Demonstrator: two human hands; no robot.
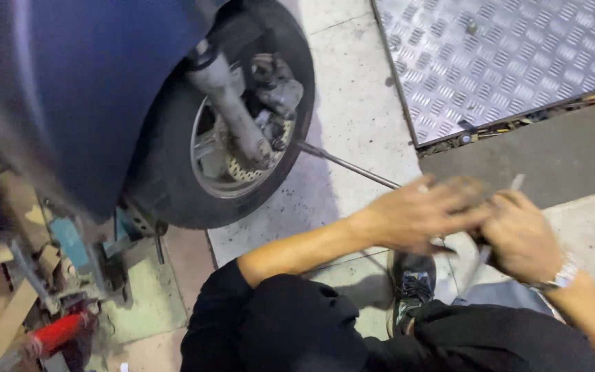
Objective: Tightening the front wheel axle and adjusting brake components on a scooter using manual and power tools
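While both hands meet low over the concrete floor, this is how things lie:

Left hand: the left hand [425, 210] is blurred with motion, fingers stretched toward the right hand; whether it grips anything I cannot tell.

Right hand: the right hand [518, 238] is curled shut around a thin metal tool [516, 183], whose pale tip shows above the knuckles and whose shaft seems to run down below the palm; a wristwatch [560, 277] sits on that wrist.

Why held so: judging by the pose, the two hands come together so that one steadies the tool while the other works at it.

Long rod: one slim metal rod [349, 164] lies on the floor [352, 103], running from beside the wheel toward the left hand, its near end hidden behind that hand.

Wheel: one scooter front wheel [173, 172] stands at the floor's far left, with one perforated brake disc [246, 171] and one fork leg [232, 114] in view under the dark blue body panel [91, 89].

Stand: a blue-green metal stand [98, 251] sits under the scooter, probably bracing it upright.

Plate: one checker-patterned metal plate [511, 55] covers the floor's far right corner.

Other counts: one shoe [411, 286] between the knees; one red-handled item [56, 334] at the near left edge.
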